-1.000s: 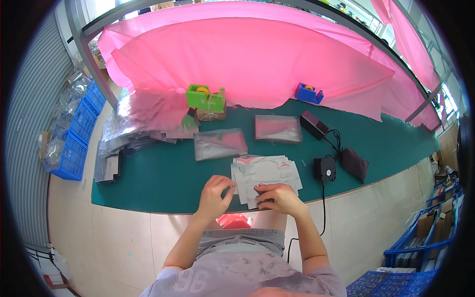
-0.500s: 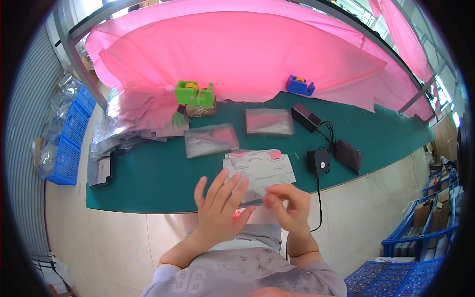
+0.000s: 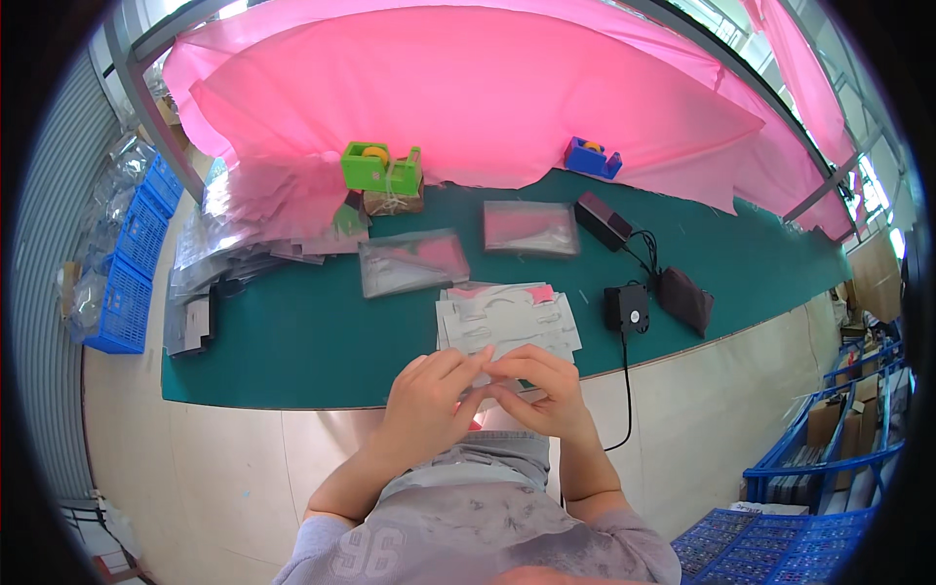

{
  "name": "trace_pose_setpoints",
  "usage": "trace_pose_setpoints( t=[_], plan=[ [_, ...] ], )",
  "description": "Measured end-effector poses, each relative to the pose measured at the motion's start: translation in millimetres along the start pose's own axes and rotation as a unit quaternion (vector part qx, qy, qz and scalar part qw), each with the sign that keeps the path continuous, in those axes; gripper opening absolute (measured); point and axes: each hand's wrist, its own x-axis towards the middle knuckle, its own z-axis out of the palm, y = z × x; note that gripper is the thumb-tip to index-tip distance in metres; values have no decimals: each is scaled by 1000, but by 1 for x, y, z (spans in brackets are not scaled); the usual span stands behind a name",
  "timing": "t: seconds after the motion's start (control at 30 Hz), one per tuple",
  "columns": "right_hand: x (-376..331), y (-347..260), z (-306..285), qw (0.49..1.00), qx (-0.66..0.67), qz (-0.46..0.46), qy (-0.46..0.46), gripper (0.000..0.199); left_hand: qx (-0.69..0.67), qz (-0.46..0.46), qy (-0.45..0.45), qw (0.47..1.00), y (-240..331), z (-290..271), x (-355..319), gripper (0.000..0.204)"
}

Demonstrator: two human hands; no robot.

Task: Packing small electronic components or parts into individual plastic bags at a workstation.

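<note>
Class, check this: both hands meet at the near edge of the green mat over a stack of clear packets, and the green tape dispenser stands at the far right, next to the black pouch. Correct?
Not quite. In the head view the green tape dispenser stands at the far left of the mat, well away from the black pouch. The left hand and right hand do meet over the clear packets.

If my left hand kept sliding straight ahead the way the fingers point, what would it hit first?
Most likely the stack of whitish flat packets on the green mat. The left hand points up and slightly right, its fingertips already at the stack's near edge beside the right hand. Depth is hard to judge here.
</note>
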Motion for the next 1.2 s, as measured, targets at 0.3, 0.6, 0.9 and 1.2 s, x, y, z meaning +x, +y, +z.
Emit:
trace_pose_setpoints(
  t=[0.3,0.6,0.9,1.2],
  plan=[
    [-3,11,-2,992,-91,-84,-2,25,-40,-6,-47,998,-3,6,-1,34],
    [-4,16,1,989,-111,-94,-11,20,-102,-36,-90,990,-10,6,-1,27],
    [-7,19,-5,996,-71,-35,-34,16,-87,-17,-82,993,-26,13,-8,29],
    [-6,19,-11,997,-49,1,-54,16,-63,-20,-86,994,-23,9,-9,22]
  ],
)
